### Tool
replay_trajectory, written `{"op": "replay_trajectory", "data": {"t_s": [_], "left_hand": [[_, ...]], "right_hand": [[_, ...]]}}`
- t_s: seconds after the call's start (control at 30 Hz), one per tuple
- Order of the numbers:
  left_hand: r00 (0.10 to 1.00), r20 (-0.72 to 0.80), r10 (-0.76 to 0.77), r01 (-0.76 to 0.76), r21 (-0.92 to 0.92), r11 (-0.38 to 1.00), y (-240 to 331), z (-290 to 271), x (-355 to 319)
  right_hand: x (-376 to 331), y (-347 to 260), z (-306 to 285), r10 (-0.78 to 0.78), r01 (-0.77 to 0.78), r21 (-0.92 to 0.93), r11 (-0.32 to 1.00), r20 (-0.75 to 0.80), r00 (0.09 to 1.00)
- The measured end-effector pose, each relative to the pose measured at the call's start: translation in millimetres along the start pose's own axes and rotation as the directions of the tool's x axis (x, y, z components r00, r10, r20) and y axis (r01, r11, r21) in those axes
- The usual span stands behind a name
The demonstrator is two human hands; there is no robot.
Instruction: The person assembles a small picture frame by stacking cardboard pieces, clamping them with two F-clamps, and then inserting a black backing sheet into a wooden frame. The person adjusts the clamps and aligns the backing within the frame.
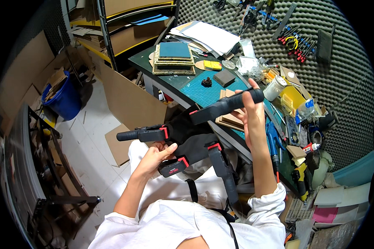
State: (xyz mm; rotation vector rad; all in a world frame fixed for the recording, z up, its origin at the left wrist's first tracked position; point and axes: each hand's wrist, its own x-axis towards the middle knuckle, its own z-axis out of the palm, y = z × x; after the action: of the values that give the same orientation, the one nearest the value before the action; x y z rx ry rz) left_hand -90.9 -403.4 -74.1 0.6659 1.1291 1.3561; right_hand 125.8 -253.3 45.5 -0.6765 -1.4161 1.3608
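Note:
A black piece, perhaps a flat panel or box [195, 148], is in front of me over my lap, with several black clamps with red pads around it. My left hand [153, 158] grips its left edge, thumb on top. Beside that hand are a clamp [151, 134] pointing left and a lower clamp [173, 167]. Another clamp [223, 170] hangs down on the right side. My right hand [253, 118] is wrapped round the handle of a further clamp [220, 108], whose red-padded end is at the far side of the black piece. Whether its jaws touch the piece is hard to tell.
Beyond is a workbench with a cutting mat [191, 89], stacked boards [173, 62], a grey block [224, 78], and a clear jar [275, 89]. A blue drill-like tool [272, 139] lies right. A blue bin [64, 99] and a dark metal frame [70, 199] are left.

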Motion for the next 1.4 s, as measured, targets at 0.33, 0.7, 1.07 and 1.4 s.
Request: {"op": "replay_trajectory", "data": {"t_s": [0.33, 0.7, 1.07, 1.4], "left_hand": [[0.999, 0.008, -0.031, 0.031, -0.085, 0.996, -9, -16, 6], [0.999, -0.024, -0.036, 0.031, -0.179, 0.983, -29, -30, 9], [0.987, -0.116, 0.112, -0.130, -0.160, 0.979, -16, -34, -7], [0.940, -0.070, 0.333, -0.333, -0.385, 0.861, -12, -34, -16]], "right_hand": [[26, 7, 23, 0.068, -0.072, -0.110, 0.991, -0.038, 0.997], [50, 24, 17, -0.010, -0.001, -0.079, 0.997, -0.140, 0.990], [144, 63, -115, -0.010, 0.003, -0.015, 1.000, -0.483, 0.876], [166, 117, -181, 0.399, -0.365, 0.178, 0.914, -0.563, 0.724]]}}
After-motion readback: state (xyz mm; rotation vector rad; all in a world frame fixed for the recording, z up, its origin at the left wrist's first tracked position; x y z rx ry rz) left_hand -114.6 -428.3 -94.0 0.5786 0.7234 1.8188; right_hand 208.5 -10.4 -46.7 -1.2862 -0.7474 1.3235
